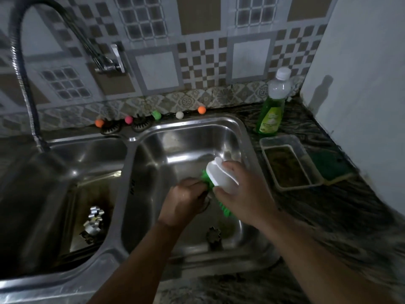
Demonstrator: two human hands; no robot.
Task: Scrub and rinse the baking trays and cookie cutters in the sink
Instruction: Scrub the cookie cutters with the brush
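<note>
Patterned tiles backed a dim counter with a steel double sink (140, 139). Over the right basin, the right hand (241, 189) gripped a white scrub brush (221, 176), its green bristles pressed toward the left hand (186, 199), whose fingers were curled round a small metal piece, mostly hidden. One cookie cutter (214, 234) lay on the right basin's floor; more cutters (94, 220) sat in a baking tray (87, 194) in the left basin. A green dish soap bottle (272, 106) stood upright on the counter.
</note>
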